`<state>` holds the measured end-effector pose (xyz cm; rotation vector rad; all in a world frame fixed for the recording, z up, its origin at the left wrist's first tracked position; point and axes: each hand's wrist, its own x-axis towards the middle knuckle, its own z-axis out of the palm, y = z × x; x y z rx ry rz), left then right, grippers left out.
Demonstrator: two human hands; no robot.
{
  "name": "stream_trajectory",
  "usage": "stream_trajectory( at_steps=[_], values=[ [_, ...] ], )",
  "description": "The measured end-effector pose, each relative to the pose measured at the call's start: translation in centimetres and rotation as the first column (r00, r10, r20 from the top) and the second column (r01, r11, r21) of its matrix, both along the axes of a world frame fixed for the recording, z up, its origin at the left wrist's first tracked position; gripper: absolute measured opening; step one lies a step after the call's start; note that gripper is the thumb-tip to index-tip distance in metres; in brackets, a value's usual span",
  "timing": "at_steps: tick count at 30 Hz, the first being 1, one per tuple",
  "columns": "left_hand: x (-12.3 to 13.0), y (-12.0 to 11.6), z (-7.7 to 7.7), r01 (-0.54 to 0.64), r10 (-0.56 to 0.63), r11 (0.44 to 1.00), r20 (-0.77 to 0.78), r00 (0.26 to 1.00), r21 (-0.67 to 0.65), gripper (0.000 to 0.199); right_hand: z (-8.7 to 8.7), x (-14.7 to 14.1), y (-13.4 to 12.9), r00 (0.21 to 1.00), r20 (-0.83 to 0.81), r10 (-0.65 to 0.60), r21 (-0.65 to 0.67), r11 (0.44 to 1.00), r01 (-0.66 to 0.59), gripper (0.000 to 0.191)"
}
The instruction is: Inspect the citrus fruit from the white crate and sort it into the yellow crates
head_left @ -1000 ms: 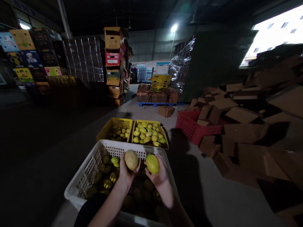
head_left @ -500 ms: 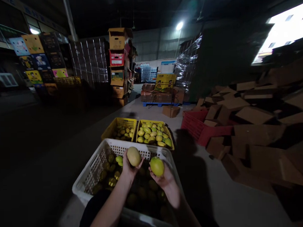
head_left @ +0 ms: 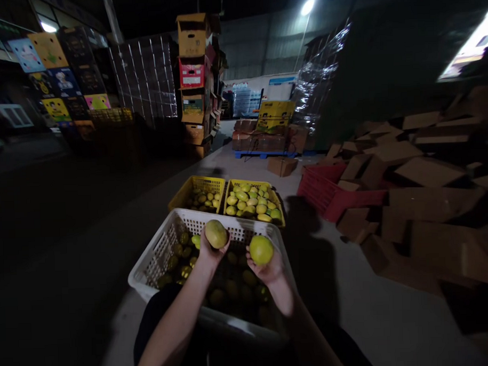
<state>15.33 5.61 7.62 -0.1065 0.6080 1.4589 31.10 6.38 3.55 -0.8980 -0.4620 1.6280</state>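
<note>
My left hand point(head_left: 213, 249) is closed around a dull yellow mango point(head_left: 216, 234), cupping it from below and the side. To its right, my right hand point(head_left: 270, 268) holds a brighter yellow-green mango point(head_left: 261, 250) on its palm and fingers. Both hands are above a white plastic crate point(head_left: 148, 258) with slotted walls. Many more mangoes point(head_left: 231, 289) lie in its shadowed inside, partly hidden by my forearms.
Beyond the white crate stand two yellow crates point(head_left: 177, 194) of fruit, side by side. A red crate point(head_left: 323, 193) and heaped cardboard point(head_left: 425, 208) lie to the right. Stacked boxes point(head_left: 192, 72) and a blue pallet point(head_left: 254, 155) are farther back.
The view has tilted down and swung slightly left. The mango in my right hand has turned, so its end shows rounder. Both hands still hold their fruit.
</note>
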Motion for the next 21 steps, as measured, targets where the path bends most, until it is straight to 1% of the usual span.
stream_trajectory(
  at_steps=[2, 3, 6, 8, 10, 13, 15, 17, 18, 19, 20, 21],
  values=[
    [-0.2, 0.2, 0.1, 0.027, -0.028, 0.998, -0.024, 0.999, -0.053, 0.03, 0.4, -0.2, -0.2, 0.999, -0.034, -0.006, -0.17, 0.985, 0.0, 0.024],
    [-0.3, 0.2, 0.0, 0.032, -0.034, 0.997, -0.037, 0.999, -0.065, 0.031, 0.8, -0.4, -0.4, 0.999, -0.043, -0.025, -0.204, 0.979, 0.016, 0.023],
    [-0.7, 0.0, 0.0, 0.026, -0.029, 0.998, -0.061, 0.998, -0.049, 0.028, 1.9, -0.9, -0.6, 0.995, -0.035, -0.096, -0.164, 0.982, 0.089, 0.018],
    [-0.8, -0.3, 0.1, 0.029, -0.03, 0.999, -0.054, 0.998, -0.021, 0.027, 2.3, -1.1, -0.6, 0.993, -0.014, -0.119, -0.14, 0.983, 0.116, 0.02],
    [-1.0, -0.5, 0.3, 0.043, -0.043, 0.999, -0.022, 0.999, 0.011, 0.028, 2.3, -1.1, -0.5, 0.996, 0.016, -0.09, -0.14, 0.986, 0.092, 0.022],
    [-1.0, -0.4, 0.6, 0.07, -0.071, 0.996, 0.018, 0.997, 0.047, 0.029, 1.8, -1.2, -0.4, 0.999, 0.036, -0.021, -0.147, 0.989, 0.026, 0.025],
    [-0.9, -0.3, 0.8, 0.063, -0.064, 0.997, 0.034, 0.997, 0.042, 0.029, 1.5, -1.2, -0.4, 0.998, 0.047, -0.037, -0.134, 0.99, 0.043, 0.03],
    [-0.7, -0.2, 0.8, 0.038, -0.04, 0.999, 0.061, 0.997, 0.038, 0.03, 1.5, -1.4, -0.3, 0.99, 0.091, -0.104, -0.097, 0.989, 0.113, 0.037],
    [-0.5, -0.3, 0.8, 0.028, -0.031, 0.998, 0.079, 0.996, 0.049, 0.031, 1.6, -1.6, -0.2, 0.981, 0.126, -0.147, -0.057, 0.986, 0.155, 0.041],
    [-0.3, -0.4, 0.8, 0.021, -0.027, 0.998, 0.095, 0.995, 0.063, 0.034, 1.9, -1.7, -0.2, 0.964, 0.179, -0.195, 0.023, 0.981, 0.194, 0.043],
    [0.0, -0.5, 0.7, 0.024, -0.034, 0.996, 0.109, 0.993, 0.087, 0.037, 2.3, -1.9, -0.1, 0.941, 0.238, -0.242, 0.131, 0.968, 0.216, 0.044],
    [0.4, -0.7, 0.5, 0.039, -0.054, 0.992, 0.122, 0.991, 0.119, 0.04, 2.8, -2.2, -0.1, 0.913, 0.285, -0.29, 0.252, 0.942, 0.22, 0.044]
  ],
)
